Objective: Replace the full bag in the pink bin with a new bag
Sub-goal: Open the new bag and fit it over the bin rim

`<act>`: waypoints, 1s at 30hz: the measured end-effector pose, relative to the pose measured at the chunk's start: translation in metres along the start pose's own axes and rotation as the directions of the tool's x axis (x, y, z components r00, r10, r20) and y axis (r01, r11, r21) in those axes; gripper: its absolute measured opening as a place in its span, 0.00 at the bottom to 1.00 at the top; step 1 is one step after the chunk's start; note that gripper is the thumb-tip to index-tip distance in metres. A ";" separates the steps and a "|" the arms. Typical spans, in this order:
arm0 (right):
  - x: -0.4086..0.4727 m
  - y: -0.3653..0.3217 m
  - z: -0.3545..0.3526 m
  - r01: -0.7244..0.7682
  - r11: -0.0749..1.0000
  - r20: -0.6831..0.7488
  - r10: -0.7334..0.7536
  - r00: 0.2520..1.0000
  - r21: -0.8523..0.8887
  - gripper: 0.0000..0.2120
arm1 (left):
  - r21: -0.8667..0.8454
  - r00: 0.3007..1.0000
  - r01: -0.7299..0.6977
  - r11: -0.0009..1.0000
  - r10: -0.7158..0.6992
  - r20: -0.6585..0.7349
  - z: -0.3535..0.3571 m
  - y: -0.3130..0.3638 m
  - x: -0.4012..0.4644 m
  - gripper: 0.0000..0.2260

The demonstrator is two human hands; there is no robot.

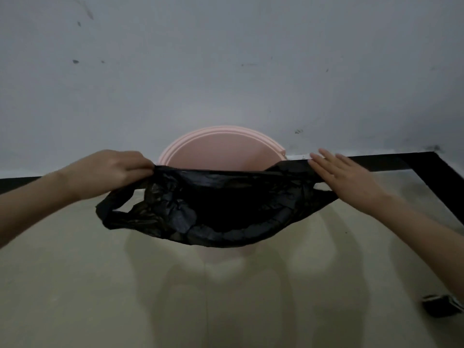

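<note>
I judge the black bag featherlight, limp and slippery over the pink bin on the floor, best taken by its hem: left hand fingers pinch it, right hand fingers lie spread flat.

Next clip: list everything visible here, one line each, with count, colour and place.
bin: one, pink, against the wall at centre, mostly hidden behind the bag.
bag: one, black, stretched open across the bin's near side, handle loop hanging at left.
wall: one, grey-white, scuffed, upper half.
floor: pale, glossy, lower half.
skirting: black band along the wall's foot.
dark object: one, floor, lower right; too unclear to identify.
left hand: one, gripping the bag's left edge.
right hand: one, fingers flat on the bag's right edge.
</note>
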State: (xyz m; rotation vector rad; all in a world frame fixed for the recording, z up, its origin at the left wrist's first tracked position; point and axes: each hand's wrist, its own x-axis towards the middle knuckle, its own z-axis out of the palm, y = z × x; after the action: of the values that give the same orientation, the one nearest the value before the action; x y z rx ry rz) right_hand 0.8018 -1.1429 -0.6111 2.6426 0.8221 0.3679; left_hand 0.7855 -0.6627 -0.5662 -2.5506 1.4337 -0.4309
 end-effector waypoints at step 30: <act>0.070 -0.026 -0.046 0.317 0.920 -0.175 -0.281 0.943 0.229 0.11 | -0.241 0.999 0.020 0.970 -0.010 0.043 0.026 0.019 0.144 0.13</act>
State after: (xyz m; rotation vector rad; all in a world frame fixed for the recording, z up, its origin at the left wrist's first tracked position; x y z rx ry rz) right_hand 0.8296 -1.0704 -0.5699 2.6792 1.3849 0.3897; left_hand 0.8498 -0.7948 -0.5728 -2.7406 1.5377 -0.2153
